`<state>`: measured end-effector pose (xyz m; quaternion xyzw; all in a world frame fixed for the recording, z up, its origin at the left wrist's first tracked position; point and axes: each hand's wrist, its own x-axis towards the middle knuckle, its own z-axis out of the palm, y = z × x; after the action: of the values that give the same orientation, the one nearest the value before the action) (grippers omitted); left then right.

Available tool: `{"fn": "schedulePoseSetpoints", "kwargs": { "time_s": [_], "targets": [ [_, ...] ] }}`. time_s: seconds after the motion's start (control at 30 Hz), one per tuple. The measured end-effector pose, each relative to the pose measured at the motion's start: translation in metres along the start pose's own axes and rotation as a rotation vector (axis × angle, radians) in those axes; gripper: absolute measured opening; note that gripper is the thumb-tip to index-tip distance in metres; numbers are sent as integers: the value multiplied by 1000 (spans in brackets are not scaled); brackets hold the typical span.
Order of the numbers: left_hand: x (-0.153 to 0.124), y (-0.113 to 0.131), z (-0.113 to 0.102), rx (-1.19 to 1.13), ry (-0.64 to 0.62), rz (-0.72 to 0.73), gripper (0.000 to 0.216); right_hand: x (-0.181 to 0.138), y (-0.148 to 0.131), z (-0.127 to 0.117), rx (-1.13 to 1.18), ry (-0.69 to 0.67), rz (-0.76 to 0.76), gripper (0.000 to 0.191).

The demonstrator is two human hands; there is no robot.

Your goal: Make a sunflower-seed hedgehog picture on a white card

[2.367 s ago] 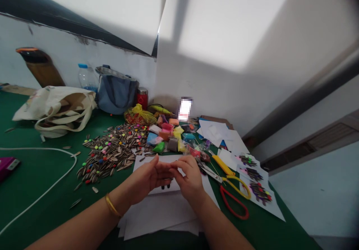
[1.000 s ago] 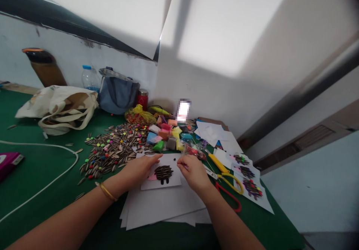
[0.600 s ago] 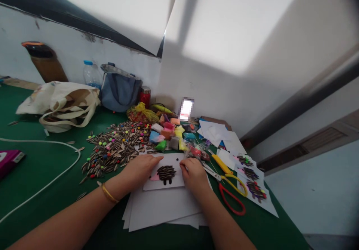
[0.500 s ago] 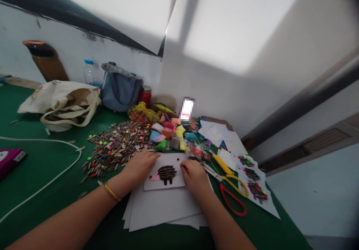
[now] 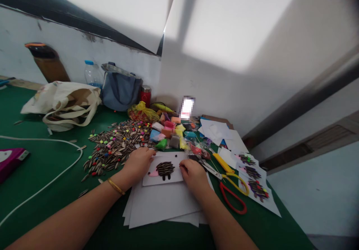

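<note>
A white paper card lies over a stack of white sheets. On it is a hedgehog picture with a body of striped sunflower seeds, a pink snout and black feet; a small black dot sits near the card's top edge. My left hand is closed at the card's upper left edge, wearing a gold bracelet at the wrist. At the right edge my right hand pinches the card between thumb and curled fingers.
Sunflower seeds mixed with coloured balls lie left; clay packets stand behind. Scissors and a yellow cutter are close by my right hand. Finished hedgehog sheets, bags, a phone and a white cable surround.
The card has shifted slightly away from me and left, turning a little, with both hands staying at its edges. The whole view has also moved slightly.
</note>
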<state>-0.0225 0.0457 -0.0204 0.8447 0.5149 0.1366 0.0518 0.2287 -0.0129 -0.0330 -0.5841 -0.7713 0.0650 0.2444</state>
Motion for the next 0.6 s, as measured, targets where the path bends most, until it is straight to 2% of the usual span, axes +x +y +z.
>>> {"fn": "schedulePoseSetpoints", "kwargs": {
  "time_s": [0.13, 0.33, 0.47, 0.6],
  "targets": [
    [-1, -5, -2, 16, 54, 6, 21, 0, -3, -2, 49, -12, -45, 12],
    [-2, -5, 0, -65, 174, 92, 23, 1, -4, 3, 57, -3, -115, 12],
    [-2, -5, 3, -93, 106, 183, 26, 0, -1, 2, 4, -75, -131, 16],
    [-3, -5, 2, -79, 39, 201, 31, -4, -6, -15, -38, -191, -180, 25]
  ]
}}
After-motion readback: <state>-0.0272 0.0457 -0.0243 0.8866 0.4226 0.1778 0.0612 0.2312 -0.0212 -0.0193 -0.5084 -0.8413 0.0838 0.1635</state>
